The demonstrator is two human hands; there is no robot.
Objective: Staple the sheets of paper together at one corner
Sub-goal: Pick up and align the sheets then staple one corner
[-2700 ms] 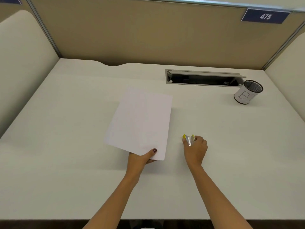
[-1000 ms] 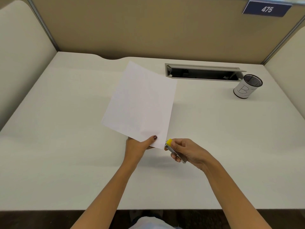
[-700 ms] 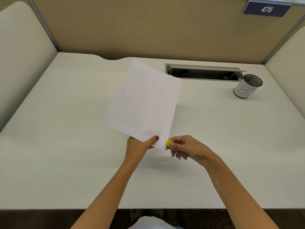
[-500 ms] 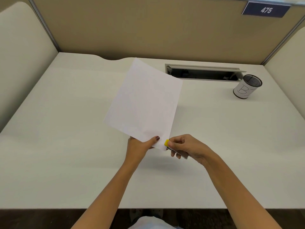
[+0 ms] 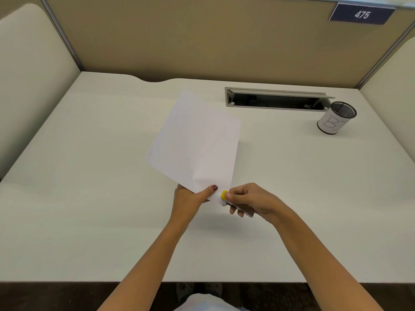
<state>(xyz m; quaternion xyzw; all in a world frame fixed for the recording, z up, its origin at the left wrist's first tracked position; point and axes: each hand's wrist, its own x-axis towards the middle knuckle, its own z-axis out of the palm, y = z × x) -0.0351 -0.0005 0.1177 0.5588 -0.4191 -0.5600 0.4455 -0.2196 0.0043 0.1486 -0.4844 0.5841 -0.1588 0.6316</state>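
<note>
White sheets of paper are held up off the white desk, tilted away from me. My left hand pinches their near edge, thumb on top. My right hand grips a small stapler with a yellow tip and metal body. The stapler's jaws sit over the near right corner of the sheets, and my thumb presses on its yellow end. How many sheets there are cannot be told.
A black mesh pen cup with a white label stands at the back right. A grey cable slot is cut into the desk behind the paper. Beige partition walls close off the back and both sides.
My left hand lifted the sheets off the desk. My right hand picked up the stapler, brought it left to the paper's near right corner and closed its jaws over that corner.
</note>
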